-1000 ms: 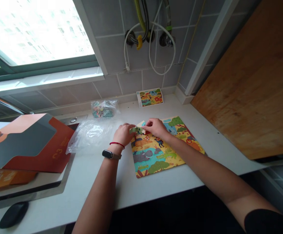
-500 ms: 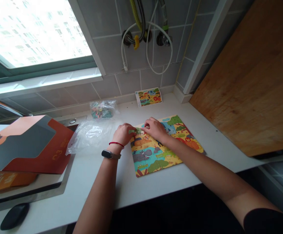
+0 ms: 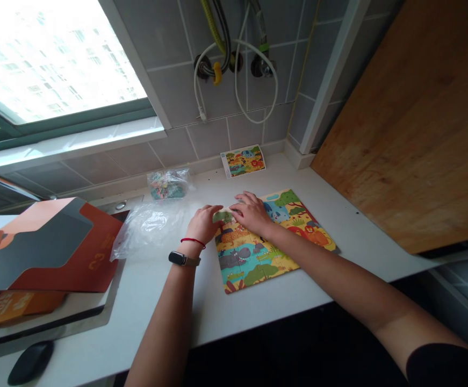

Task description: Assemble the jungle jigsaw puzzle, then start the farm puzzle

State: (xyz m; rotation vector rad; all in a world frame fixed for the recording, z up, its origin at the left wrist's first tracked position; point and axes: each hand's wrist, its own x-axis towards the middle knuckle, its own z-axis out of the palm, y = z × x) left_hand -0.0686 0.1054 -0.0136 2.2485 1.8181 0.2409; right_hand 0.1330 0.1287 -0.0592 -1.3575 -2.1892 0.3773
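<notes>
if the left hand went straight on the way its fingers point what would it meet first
Most likely the right hand, close by over the puzzle; depth is unclear, so the left hand might pass just above it.

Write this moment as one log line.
left hand: at puzzle, far-left corner | right hand: at puzzle, far edge | picture card: beyond puzzle

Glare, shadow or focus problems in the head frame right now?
Head view: window mostly blown out white, highlights on clear plastic bag; head view: soft shadow beside left forearm on counter; head view: puzzle sharp enough to pick out its animals.
</notes>
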